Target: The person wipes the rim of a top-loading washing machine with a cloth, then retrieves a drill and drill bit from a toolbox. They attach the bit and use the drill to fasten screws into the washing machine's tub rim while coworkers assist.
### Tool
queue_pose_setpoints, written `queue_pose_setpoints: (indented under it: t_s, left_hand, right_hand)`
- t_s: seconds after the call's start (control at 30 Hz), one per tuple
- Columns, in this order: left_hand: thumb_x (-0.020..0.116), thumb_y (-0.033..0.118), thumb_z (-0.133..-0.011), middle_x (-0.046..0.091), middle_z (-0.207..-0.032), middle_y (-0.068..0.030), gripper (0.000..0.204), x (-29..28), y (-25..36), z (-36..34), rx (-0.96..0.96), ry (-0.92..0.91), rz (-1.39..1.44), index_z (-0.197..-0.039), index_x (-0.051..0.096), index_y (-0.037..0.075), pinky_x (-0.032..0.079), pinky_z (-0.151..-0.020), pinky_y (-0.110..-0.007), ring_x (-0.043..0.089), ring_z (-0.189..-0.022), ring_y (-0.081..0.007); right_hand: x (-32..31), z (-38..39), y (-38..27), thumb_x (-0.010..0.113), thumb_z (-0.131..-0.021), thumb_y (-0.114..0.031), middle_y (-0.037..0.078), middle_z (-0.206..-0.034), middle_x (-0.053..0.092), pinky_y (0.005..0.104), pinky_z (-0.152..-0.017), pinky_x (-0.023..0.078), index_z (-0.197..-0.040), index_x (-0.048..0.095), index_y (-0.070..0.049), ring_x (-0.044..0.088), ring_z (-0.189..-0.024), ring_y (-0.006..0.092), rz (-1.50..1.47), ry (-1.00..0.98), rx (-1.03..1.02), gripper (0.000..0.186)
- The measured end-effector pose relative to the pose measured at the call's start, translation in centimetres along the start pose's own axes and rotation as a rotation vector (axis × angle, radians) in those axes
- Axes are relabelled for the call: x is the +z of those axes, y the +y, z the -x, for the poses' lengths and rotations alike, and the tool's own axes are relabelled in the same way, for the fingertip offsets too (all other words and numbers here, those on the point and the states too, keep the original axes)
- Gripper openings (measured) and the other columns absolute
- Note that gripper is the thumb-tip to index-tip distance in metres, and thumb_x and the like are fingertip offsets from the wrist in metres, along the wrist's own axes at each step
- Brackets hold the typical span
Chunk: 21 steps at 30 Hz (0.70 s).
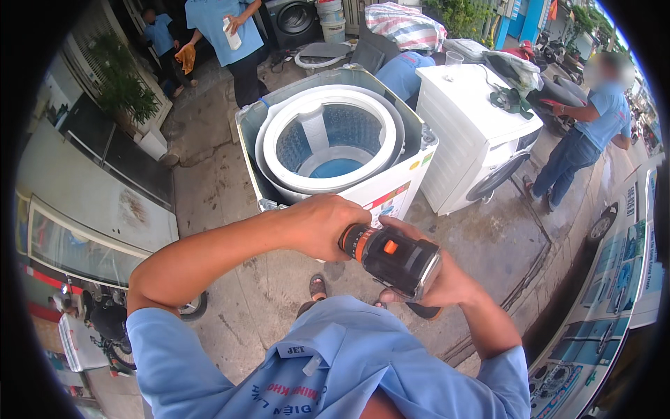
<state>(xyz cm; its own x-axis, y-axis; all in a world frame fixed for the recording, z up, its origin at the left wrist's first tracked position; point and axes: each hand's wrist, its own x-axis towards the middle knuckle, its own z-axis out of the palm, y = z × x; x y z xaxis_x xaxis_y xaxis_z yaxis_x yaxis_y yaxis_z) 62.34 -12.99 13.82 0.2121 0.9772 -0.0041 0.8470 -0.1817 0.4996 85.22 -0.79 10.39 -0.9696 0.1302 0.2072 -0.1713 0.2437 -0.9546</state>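
A black and orange cordless drill (pixel 394 255) is held in front of my chest, above the ground. My left hand (pixel 324 227) is closed around its chuck end. My right hand (pixel 447 276) grips the drill from the right side, with the handle mostly hidden by the tool body and fingers. Just beyond my hands stands a top-loading washing machine with its top off; its white tub ring (pixel 276 164) and steel drum (pixel 349 133) are exposed. Whether a bit sits in the chuck cannot be seen.
A white front-loading washer (pixel 457 126) stands to the right, with a clear cup (pixel 453 58) on it. One person crouches behind it; others stand around. A white van (pixel 600 307) is parked at right. Motorbikes and a large white appliance (pixel 98 181) are at left.
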Motion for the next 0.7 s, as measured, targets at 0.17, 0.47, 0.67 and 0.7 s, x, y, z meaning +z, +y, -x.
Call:
queue_pose_setpoints:
  t_s: [0.17,0.47,0.67,0.7]
  left_hand:
    - [0.081,0.011,-0.062,0.067,-0.078,-0.0139,0.027,0.4,1.2,-0.7,-0.056,0.015,0.168,-0.082,0.064,0.005,0.052,-0.068,-0.041,0.067,-0.074,-0.0351]
    - [0.084,0.012,-0.056,0.059,-0.066,-0.0063,0.033,1.5,-0.7,-7.3,0.221,0.790,-0.239,-0.077,0.058,0.011,0.044,-0.079,-0.039,0.061,-0.067,-0.0296]
    - [0.085,0.019,-0.061,0.067,-0.079,-0.0074,0.034,1.0,-2.1,-9.0,0.085,0.387,-0.175,-0.084,0.063,0.009,0.044,-0.083,-0.044,0.066,-0.085,-0.0288]
    - [0.085,0.019,-0.061,0.068,-0.080,-0.0079,0.035,0.6,-1.7,-8.8,0.087,0.245,-0.082,-0.087,0.064,0.008,0.044,-0.084,-0.044,0.066,-0.088,-0.0285]
  right_hand:
    - [-0.5,0.6,-0.4,0.091,-0.072,-0.019,0.013,-0.127,0.058,0.0400,-0.087,0.059,-0.154,0.029,-0.005,0.065,-0.110,0.0239,-0.334,0.016,0.111,0.104]
    - [-0.9,0.2,-1.9,0.079,-0.086,-0.014,0.009,-0.096,0.065,0.0319,-0.060,0.058,-0.135,0.048,-0.001,0.066,-0.072,0.0163,-0.594,0.375,0.114,0.059]
    - [-2.5,0.2,0.6,0.082,-0.083,-0.018,0.015,-0.096,0.065,0.0344,-0.058,0.058,-0.143,0.042,0.000,0.067,-0.069,0.0209,-0.425,0.438,0.237,0.074]
    - [-2.6,0.4,0.1,0.084,-0.080,-0.012,0.009,-0.099,0.065,0.0291,-0.056,0.055,-0.145,0.041,-0.003,0.065,-0.072,0.0138,-0.389,0.441,0.153,0.078]
